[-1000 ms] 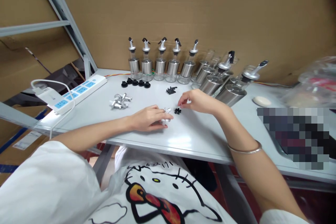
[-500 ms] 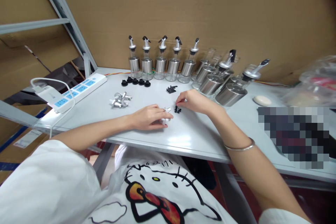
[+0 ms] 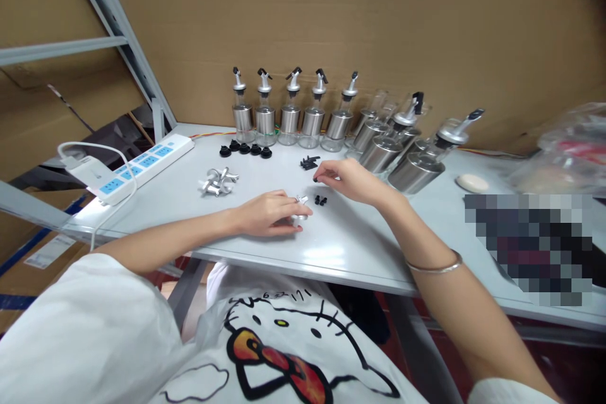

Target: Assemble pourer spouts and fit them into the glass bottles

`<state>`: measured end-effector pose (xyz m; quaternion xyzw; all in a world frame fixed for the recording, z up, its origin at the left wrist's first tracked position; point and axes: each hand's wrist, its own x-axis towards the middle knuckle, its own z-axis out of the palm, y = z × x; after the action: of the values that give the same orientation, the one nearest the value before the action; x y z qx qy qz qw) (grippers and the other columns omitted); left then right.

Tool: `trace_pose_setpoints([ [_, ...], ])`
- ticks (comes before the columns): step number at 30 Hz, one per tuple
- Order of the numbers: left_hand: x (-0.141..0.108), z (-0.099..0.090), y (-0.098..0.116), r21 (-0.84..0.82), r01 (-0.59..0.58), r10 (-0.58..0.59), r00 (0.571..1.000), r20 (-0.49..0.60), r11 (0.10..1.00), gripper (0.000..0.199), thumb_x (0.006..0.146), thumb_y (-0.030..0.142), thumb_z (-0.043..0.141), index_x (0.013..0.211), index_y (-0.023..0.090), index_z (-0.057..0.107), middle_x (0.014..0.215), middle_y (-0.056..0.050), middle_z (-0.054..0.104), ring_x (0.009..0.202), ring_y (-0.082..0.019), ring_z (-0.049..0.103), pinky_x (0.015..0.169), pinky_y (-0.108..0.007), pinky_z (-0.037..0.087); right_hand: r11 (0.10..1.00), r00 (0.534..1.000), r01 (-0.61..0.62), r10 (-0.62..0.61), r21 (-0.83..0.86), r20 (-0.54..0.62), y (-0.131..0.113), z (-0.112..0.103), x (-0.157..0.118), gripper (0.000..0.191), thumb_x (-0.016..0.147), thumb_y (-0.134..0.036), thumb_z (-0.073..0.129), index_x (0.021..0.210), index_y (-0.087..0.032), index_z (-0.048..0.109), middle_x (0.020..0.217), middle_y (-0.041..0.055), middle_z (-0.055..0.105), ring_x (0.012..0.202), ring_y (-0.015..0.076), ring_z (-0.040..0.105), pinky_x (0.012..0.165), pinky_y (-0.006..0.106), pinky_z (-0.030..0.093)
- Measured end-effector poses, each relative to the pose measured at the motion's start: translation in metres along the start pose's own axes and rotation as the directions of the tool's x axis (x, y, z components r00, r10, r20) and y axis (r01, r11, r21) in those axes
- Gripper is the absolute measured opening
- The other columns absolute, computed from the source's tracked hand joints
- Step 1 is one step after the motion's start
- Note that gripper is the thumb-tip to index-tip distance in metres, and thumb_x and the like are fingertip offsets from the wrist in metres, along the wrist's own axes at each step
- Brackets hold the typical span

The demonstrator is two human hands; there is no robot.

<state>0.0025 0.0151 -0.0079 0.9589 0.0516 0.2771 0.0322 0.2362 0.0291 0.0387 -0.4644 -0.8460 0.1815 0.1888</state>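
Observation:
My left hand [image 3: 273, 213] rests on the table, its fingers closed round a silver pourer spout [image 3: 300, 219] that is partly hidden by them. My right hand [image 3: 345, 178] hovers just above the table, pinching a small black plug [image 3: 315, 180] between thumb and fingertips. Several similar black plugs [image 3: 320, 201] lie just below it. Thin black levers [image 3: 310, 163] sit in a small pile behind the right fingertips. To the left is a heap of silver spouts [image 3: 218, 182], and behind that several black stoppers [image 3: 245, 148] stand in a cluster.
Glass-and-steel oil bottles [image 3: 290, 118] with pourers line the cardboard wall [image 3: 312, 12]; more bottles [image 3: 416, 170] crowd behind my right hand. A power strip [image 3: 142, 167] with a white cable lies left. A pale oval object [image 3: 472, 184] and a plastic bag [image 3: 558, 158] lie right.
My right hand has risen slightly away from the small black plugs, with one now pinched in its fingertips. My left hand stays in place on the silver spout.

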Motion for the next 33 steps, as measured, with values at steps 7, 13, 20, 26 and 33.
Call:
trace_pose_setpoints([
  [7,0.000,0.000,0.000,0.010,-0.003,0.003,1.000,-0.013,1.000,0.025,0.095,0.033,0.047,0.111,0.015,0.053,0.076,-0.003,0.067,0.063,-0.011,0.059,0.071,-0.026,0.047,0.949,0.997,-0.017,-0.006,0.314,0.072,-0.014,-0.004,-0.004,0.013,0.076,-0.029,0.062,0.079,-0.017,0.064,0.077,0.0042,0.070,0.072,0.0164,0.063,0.070,0.030,0.049],
  [13,-0.002,0.000,-0.001,-0.014,0.037,-0.037,0.999,0.025,0.999,0.027,0.096,0.034,0.045,0.114,0.015,0.053,0.080,-0.004,0.069,0.068,-0.012,0.061,0.076,-0.027,0.046,0.829,0.985,-0.105,0.012,0.549,0.171,-0.015,-0.007,-0.004,0.028,0.063,-0.038,0.076,0.077,-0.015,0.067,0.075,0.0037,0.068,0.067,0.0144,0.060,0.067,0.030,0.049],
  [20,-0.003,0.000,-0.001,-0.008,0.052,-0.052,0.998,0.034,0.999,0.025,0.097,0.031,0.043,0.117,0.017,0.050,0.086,-0.004,0.069,0.070,-0.012,0.061,0.078,-0.028,0.045,0.758,0.990,-0.080,-0.017,0.647,0.141,-0.024,-0.005,-0.005,0.025,0.059,-0.031,0.081,0.071,-0.016,0.066,0.072,0.0020,0.068,0.067,0.0134,0.061,0.064,0.028,0.048],
  [26,-0.003,0.000,0.000,-0.006,0.048,-0.048,0.999,0.026,0.999,0.025,0.097,0.031,0.043,0.118,0.018,0.047,0.090,-0.004,0.068,0.071,-0.013,0.061,0.076,-0.028,0.046,0.728,0.993,-0.045,-0.040,0.684,0.108,-0.027,-0.005,-0.005,0.027,0.057,-0.032,0.083,0.069,-0.016,0.065,0.073,0.0020,0.068,0.069,0.0143,0.063,0.068,0.029,0.050],
  [33,-0.001,-0.001,0.000,0.017,0.010,-0.010,1.000,-0.003,1.000,0.023,0.097,0.029,0.042,0.116,0.017,0.047,0.089,-0.005,0.067,0.070,-0.014,0.059,0.075,-0.027,0.047,0.742,0.992,-0.068,-0.023,0.667,0.127,-0.033,-0.005,-0.005,0.033,0.056,-0.040,0.083,0.068,-0.016,0.065,0.071,0.0024,0.069,0.068,0.0149,0.064,0.068,0.030,0.050],
])
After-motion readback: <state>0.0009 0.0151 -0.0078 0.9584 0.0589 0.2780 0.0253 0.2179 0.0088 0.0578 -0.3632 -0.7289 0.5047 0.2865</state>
